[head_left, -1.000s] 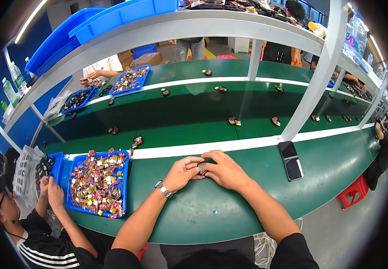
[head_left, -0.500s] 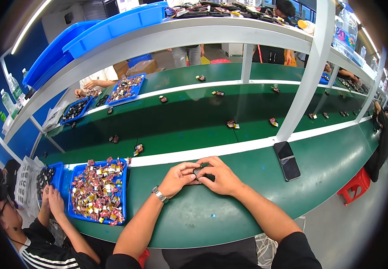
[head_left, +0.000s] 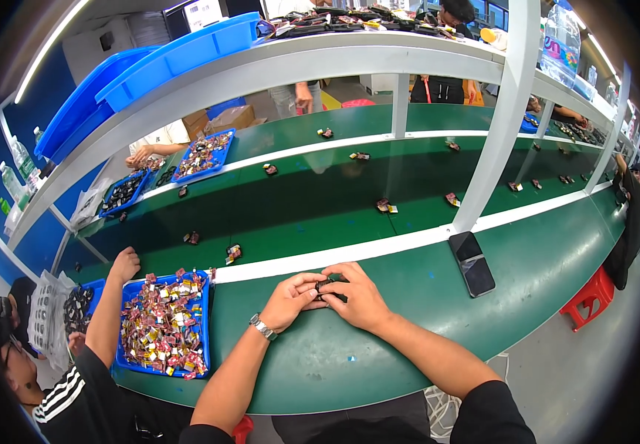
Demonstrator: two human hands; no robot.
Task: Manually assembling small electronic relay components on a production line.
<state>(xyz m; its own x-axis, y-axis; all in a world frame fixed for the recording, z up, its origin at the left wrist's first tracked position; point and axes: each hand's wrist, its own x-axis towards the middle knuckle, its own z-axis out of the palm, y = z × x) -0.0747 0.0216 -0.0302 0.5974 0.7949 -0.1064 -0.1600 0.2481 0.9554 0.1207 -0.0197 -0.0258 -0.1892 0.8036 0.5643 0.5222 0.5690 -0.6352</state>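
Note:
Both my hands meet above the green bench, fingertips pinched together around a small dark part. My left hand, with a metal watch at its wrist, holds the part from the left. My right hand grips it from the other side, thumb and fingers bent over it. The fingers cover most of the part, so its exact kind is hidden; it looks black and is small enough to fit between the fingertips.
Left of my arms, a blue tray is heaped with small red, white and yellow pieces. A phone lies to the right. Beyond a white rail, small assemblies sit on a green belt. A co-worker's arm reaches over beside the tray.
The co-worker on my left has stretched one arm out toward the belt. My hands stay together at the same spot, with the fingers shifted slightly on the dark part.

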